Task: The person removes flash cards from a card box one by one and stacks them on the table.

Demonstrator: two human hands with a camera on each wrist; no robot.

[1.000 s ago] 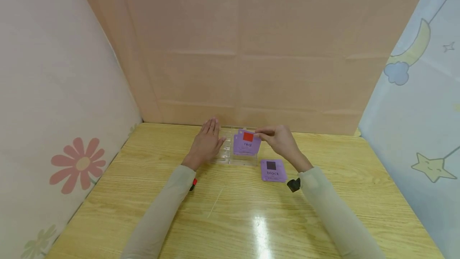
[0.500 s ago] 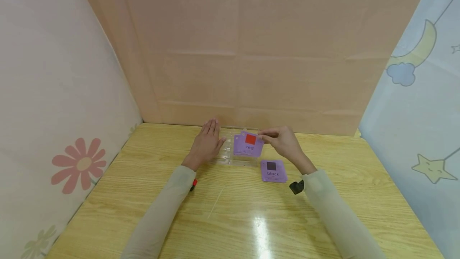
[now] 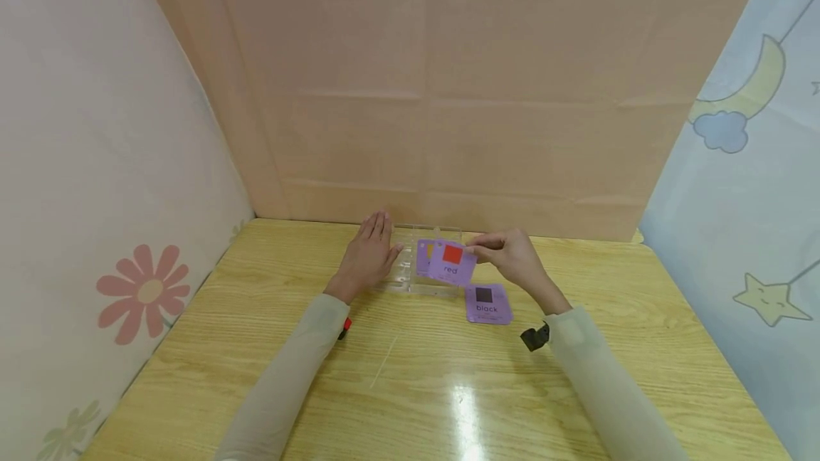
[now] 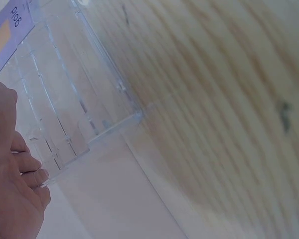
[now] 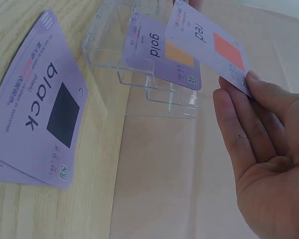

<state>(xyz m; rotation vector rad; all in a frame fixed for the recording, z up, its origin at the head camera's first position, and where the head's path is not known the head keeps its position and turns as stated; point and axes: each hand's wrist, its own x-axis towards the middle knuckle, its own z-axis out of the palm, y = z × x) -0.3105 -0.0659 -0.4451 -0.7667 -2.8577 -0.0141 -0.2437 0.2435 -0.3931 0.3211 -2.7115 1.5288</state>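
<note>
Between thumb and fingers, my right hand (image 3: 515,260) pinches the edge of a purple flash card marked "red" (image 3: 451,264). The card is tilted and overlaps a "gold" flash card (image 5: 162,47) that stands in a clear plastic stepped holder (image 5: 109,55). My left hand (image 3: 366,256) lies with straight fingers on the holder's left side; in the left wrist view its fingers (image 4: 27,164) are at the holder's edge. A small stack of purple flash cards, "black" on top (image 3: 487,304), lies on the table just in front of the holder's right end.
The wooden table (image 3: 410,375) runs up to a tan paper-like backdrop (image 3: 423,91) close behind the holder. Patterned panels stand at the left (image 3: 128,162) and right (image 3: 749,198). A dark wrist device (image 3: 535,337) hangs under the right sleeve.
My right hand has drawn the "red" card right and toward me, uncovering part of the "gold" card behind it. The left hand and the "black" stack have stayed put.
</note>
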